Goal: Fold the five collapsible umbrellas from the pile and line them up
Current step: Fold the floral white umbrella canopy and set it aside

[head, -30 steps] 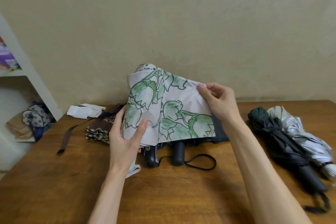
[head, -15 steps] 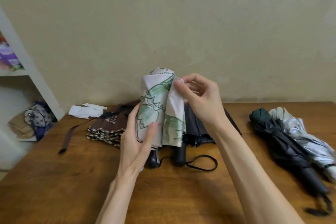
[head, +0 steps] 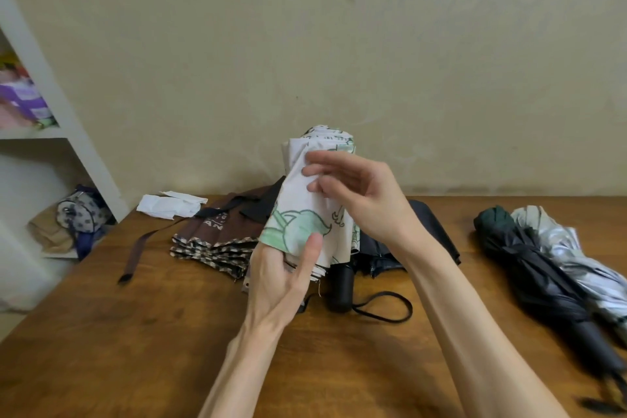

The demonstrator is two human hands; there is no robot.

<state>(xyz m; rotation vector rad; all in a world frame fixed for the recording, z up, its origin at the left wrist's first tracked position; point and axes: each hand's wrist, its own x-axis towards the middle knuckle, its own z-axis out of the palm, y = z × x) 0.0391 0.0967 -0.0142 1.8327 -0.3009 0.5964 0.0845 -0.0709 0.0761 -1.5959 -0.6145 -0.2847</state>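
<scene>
White green-print umbrella (head: 305, 217) upright above the wooden table (head: 135, 332), our left hand (head: 281, 278) gripping its lower end, thumb on the fabric, our right hand (head: 359, 193) curled round the upper canopy, brown umbrella (head: 217, 237) and black umbrella (head: 383, 248) just behind, dark green umbrella (head: 529, 265) and silver umbrella (head: 570, 248) touching, well apart to our right.

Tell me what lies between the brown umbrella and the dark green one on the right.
Head view: the floral umbrella held by the left hand and right hand, a black umbrella lying behind it, then bare table.
</scene>
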